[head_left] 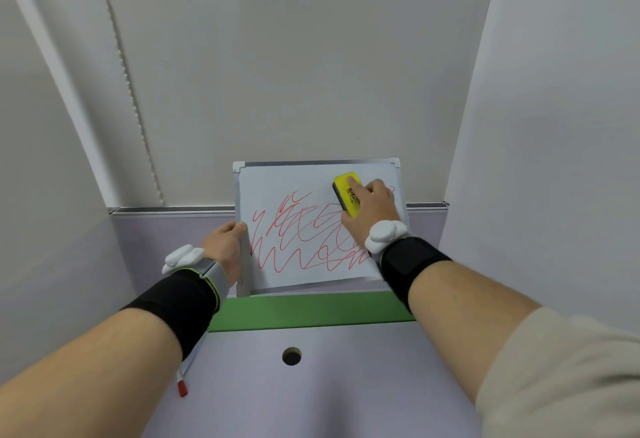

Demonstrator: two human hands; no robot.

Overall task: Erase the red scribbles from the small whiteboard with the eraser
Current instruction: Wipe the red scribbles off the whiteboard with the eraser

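Nearest us, our two bare forearms reach forward over a pale lilac desk top [346,385], each wrist wrapped in a black band with a white sensor; a red-capped marker pen [182,382] lies on the desk under our left forearm, and a round cable hole [291,356] sits between the arms. Past a green strip [311,311], the small white metal-framed whiteboard [277,178] stands propped, leaning back toward the wall, its long axis running left to right. Our left hand [225,247] is closed around the board's left edge, steadying it. Our right hand [370,209], the only one that can do the wiping, grips the yellow block eraser with a dark felt face [348,197], pressed against the board's upper right area, its length tilted on a diagonal. The red scribbles [298,236] spread below and to the left of the eraser, filling the middle and lower board, so we judge the coming strokes must sweep leftward and downward. The frame bounds each stroke; the top band looks clean. Beyond is plain white wall.
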